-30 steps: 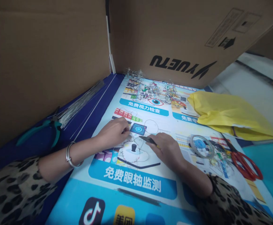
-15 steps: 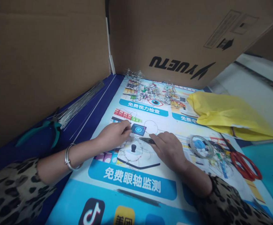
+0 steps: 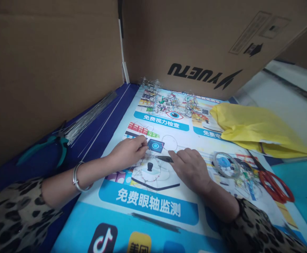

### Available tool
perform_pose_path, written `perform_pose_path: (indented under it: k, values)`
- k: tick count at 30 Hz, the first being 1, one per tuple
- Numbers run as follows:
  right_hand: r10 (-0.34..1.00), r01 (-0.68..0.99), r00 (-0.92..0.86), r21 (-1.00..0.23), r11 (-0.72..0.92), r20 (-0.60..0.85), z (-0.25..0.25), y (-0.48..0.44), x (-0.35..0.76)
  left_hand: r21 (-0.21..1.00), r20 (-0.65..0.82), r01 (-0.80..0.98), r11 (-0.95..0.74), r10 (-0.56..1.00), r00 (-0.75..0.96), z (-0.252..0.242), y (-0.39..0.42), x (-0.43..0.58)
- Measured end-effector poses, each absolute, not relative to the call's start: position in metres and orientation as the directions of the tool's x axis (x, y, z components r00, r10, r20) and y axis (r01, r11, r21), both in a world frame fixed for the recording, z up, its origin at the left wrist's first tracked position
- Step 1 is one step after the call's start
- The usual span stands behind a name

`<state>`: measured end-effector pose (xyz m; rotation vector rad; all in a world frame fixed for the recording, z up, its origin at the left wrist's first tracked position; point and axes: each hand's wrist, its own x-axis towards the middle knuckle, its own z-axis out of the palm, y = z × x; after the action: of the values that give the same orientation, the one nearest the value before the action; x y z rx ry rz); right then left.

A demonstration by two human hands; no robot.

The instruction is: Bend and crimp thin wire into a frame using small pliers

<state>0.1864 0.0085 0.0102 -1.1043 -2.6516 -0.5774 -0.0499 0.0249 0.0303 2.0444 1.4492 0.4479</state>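
Note:
My left hand (image 3: 129,151) rests on the printed poster (image 3: 148,203), fingers pinched on a thin wire frame (image 3: 149,170) made of loops. My right hand (image 3: 191,167) lies just right of it, closed round small dark pliers (image 3: 165,159) whose tip points left at the wire near my left fingertips. A silver bangle (image 3: 77,175) sits on my left wrist. Both sleeves are leopard print.
Cardboard walls (image 3: 50,63) stand at the left and back. A bundle of straight wires (image 3: 90,116) and teal pliers (image 3: 53,147) lie at the left. Finished wire pieces (image 3: 174,102) sit at the back, a yellow bag (image 3: 256,128), wire coil (image 3: 225,164) and red scissors (image 3: 274,184) at the right.
The wire frame has turned a little between my hands, and the pliers tip has shifted slightly lower and to the right. Both hands stay in nearly the same spot.

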Motion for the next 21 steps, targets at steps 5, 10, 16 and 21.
perform_pose_path:
  k: [5,10,16,21]
  values:
    - [0.618,0.706,-0.708,0.304,0.640,0.341,0.0120,0.0074,0.1849,0.650,-0.075,0.725,-0.227,0.930,0.359,0.0302,0.0247,-0.0498]
    - [0.604,0.693,-0.720,0.311,0.650,0.342,0.0135,0.0065,0.1845,0.657,-0.084,0.720,-0.224,0.927,0.365,0.0317,0.0245,-0.0493]
    - [0.600,0.682,-0.732,0.343,0.646,0.324,0.0142,0.0066,0.1853,0.671,-0.085,0.707,-0.224,0.924,0.373,0.0328,0.0244,-0.0489]
    - [0.596,0.671,-0.741,0.344,0.657,0.308,0.0138,0.0068,0.1851,0.670,-0.095,0.710,-0.217,0.923,0.372,0.0334,0.0248,-0.0488]
